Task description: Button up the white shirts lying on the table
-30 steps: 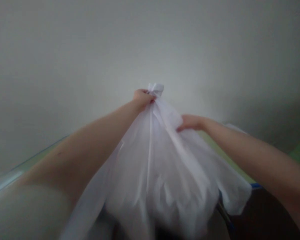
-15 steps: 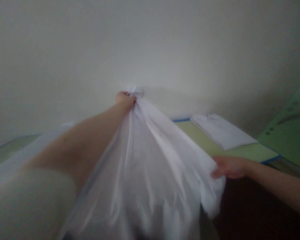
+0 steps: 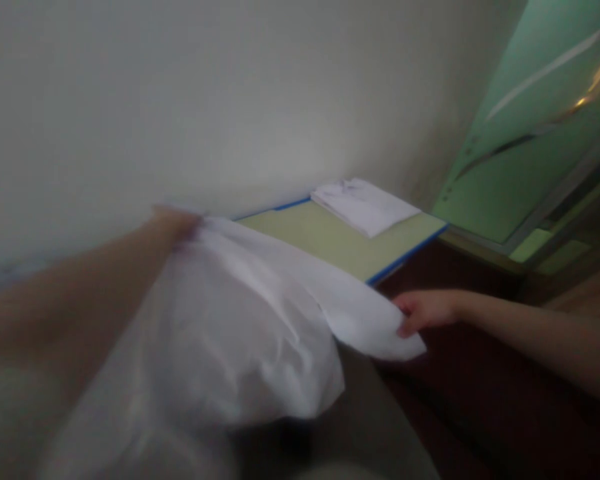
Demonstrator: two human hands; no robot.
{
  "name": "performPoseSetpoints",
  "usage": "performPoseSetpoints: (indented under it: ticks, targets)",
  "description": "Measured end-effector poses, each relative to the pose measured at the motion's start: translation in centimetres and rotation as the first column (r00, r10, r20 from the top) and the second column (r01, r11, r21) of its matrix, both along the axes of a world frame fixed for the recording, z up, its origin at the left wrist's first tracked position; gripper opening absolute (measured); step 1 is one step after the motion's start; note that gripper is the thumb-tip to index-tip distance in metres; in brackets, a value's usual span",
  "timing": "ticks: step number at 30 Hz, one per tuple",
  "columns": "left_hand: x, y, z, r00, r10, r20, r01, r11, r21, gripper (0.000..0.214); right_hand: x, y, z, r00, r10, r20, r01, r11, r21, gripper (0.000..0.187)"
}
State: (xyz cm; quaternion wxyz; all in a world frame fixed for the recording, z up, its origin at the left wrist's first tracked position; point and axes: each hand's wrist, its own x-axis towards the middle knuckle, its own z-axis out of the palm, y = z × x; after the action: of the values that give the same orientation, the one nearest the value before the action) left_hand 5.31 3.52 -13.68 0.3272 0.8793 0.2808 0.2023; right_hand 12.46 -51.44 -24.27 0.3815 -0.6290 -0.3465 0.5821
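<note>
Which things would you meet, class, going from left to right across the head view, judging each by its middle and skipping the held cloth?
Left hand, folded white cloth, right hand, green panel.

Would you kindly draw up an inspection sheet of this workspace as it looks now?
Surface: pale yellow-green table with a blue edge, beside the wall.
Job's things: loose white cloth, creased, stretched between both hands and hanging below.
Clutter: a folded white cloth lies on the table.
Hands: left hand, blurred, grips the loose cloth's gathered part; right hand pinches it near a corner.
Cables: nothing seen.
Surroundings: green glossy panel to the right; dark area beneath the table, details unclear.
</note>
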Motion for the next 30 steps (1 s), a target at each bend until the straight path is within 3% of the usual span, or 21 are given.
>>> performPoseSetpoints:
  ticks: [3, 4, 6, 8, 10, 12, 14, 17, 20, 22, 26, 30]
  targets:
    - [2.6, -5.2, 0.4, 0.977, 0.173, -0.122, -0.144, 0.966, 0.217, 0.037, 0.0, -1.1, 1.3, 0.995, -0.098, 0.011, 0.098, 0.995, 0.0, 0.039]
    - [3.3, -7.5, 0.6, 0.976, 0.145, -0.163, -0.097, 0.958, 0.271, 0.04, -0.1, -1.1, 2.1, 0.991, -0.131, 0.016, 0.131, 0.991, 0.013, 0.038]
    - [4.0, -12.8, 0.8, 0.985, -0.023, -0.171, 0.07, 0.958, 0.278, 0.038, -0.3, -0.3, 4.0, 0.979, -0.198, 0.04, 0.195, 0.979, 0.067, 0.038]
    - [3.3, -18.4, 1.0, 0.959, -0.216, -0.183, 0.245, 0.957, 0.152, 0.03, -0.7, 1.2, 6.1, 0.956, -0.284, 0.073, 0.271, 0.95, 0.157, 0.038]
    - [1.3, -23.6, 1.0, 0.896, -0.428, -0.119, 0.42, 0.903, -0.088, 0.024, -1.3, 3.4, 8.0, 0.92, -0.379, 0.097, 0.344, 0.902, 0.261, 0.034]
    - [-1.4, -27.5, 1.2, 0.844, -0.535, -0.034, 0.508, 0.818, -0.27, 0.023, -1.9, 6.0, 9.6, 0.88, -0.46, 0.117, 0.395, 0.847, 0.356, 0.027]
    - [-3.9, -29.7, 1.4, 0.823, -0.563, 0.078, 0.548, 0.748, -0.374, 0.024, -2.5, 8.9, 10.7, 0.853, -0.506, 0.128, 0.414, 0.805, 0.425, 0.019]
    - [-6.4, -29.8, 1.9, 0.802, -0.56, 0.207, 0.596, 0.724, -0.349, 0.031, -3.4, 13.5, 11.7, 0.857, -0.511, 0.072, 0.409, 0.758, 0.508, 0.013]
    - [-7.9, -27.3, 2.0, 0.832, -0.489, 0.263, 0.55, 0.793, -0.263, 0.038, -4.3, 18.1, 12.0, 0.891, -0.451, -0.046, 0.393, 0.718, 0.575, 0.012]
    - [-9.2, -24.8, 1.8, 0.854, -0.447, 0.268, 0.515, 0.802, -0.303, 0.044, -5.1, 20.9, 12.0, 0.921, -0.379, -0.088, 0.356, 0.727, 0.587, 0.007]
    - [-13.0, -19.6, 0.7, 0.82, -0.476, 0.319, 0.573, 0.683, -0.454, 0.058, -6.8, 25.5, 11.6, 0.95, -0.286, -0.13, 0.309, 0.783, 0.54, 0.011]
    - [-16.2, -15.0, -0.8, 0.835, -0.325, 0.443, 0.542, 0.62, -0.567, 0.045, -8.6, 29.4, 10.8, 0.961, -0.209, -0.18, 0.273, 0.824, 0.496, 0.021]
